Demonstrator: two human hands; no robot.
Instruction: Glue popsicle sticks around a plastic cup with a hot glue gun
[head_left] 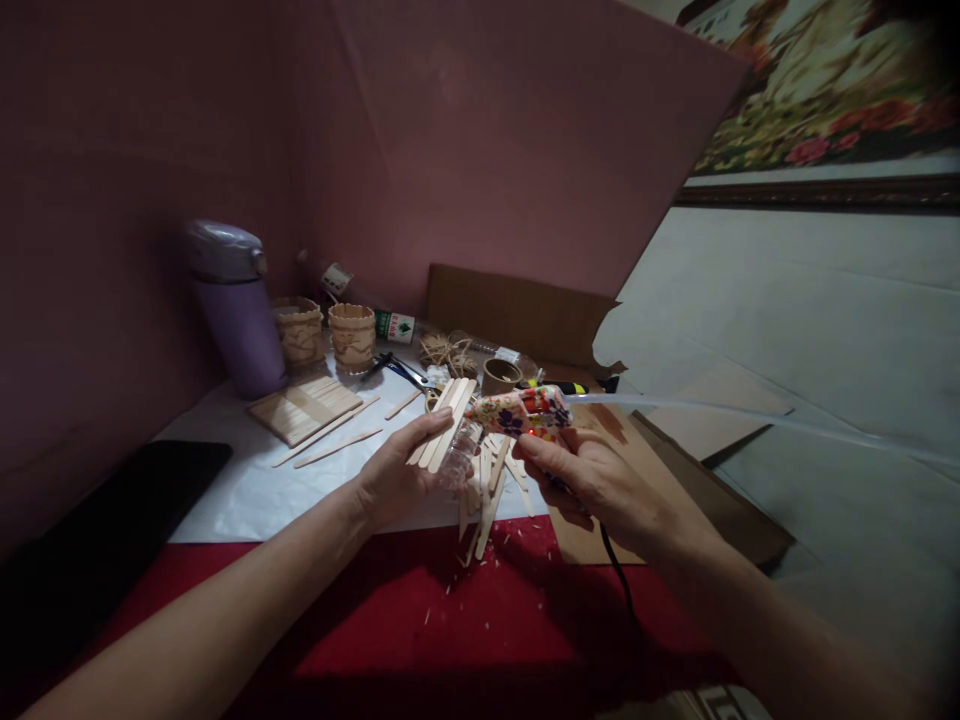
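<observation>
The left grip is a bare hand on a bare forearm. The right grip and wrist are bare too.

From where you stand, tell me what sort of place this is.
Most likely a craft corner, perhaps in a home: there is a patterned glue gun, flat wooden sticks and a bundle of twine.

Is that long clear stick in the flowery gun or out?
Partly in: the clear stick meets the back of the gun, and a long length sticks out rightward.
</observation>
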